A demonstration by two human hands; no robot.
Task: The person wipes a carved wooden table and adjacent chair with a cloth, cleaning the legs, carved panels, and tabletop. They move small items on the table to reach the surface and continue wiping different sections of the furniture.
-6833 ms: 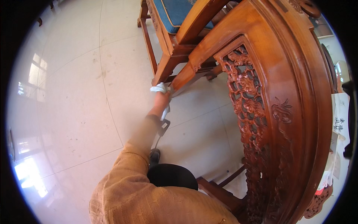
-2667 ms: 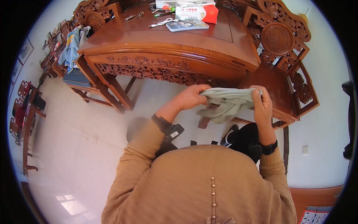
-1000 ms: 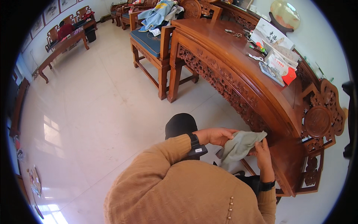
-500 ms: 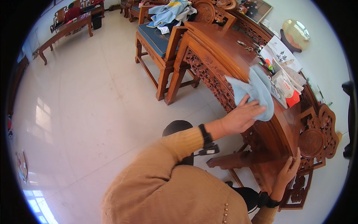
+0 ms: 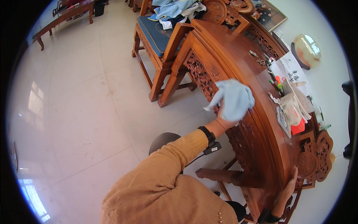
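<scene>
Cloth has shifted toward carved panel, partly hiding left hand.

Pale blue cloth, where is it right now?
In the head view, the pale blue cloth is right of centre, in the left hand, in front of the carved table apron.

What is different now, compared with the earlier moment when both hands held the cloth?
The right hand has let go of the cloth and moved rightward to the table. The left hand alone holds the cloth, now forward at the table's carved front. Clothes remain on the blue-cushioned chair.
</scene>
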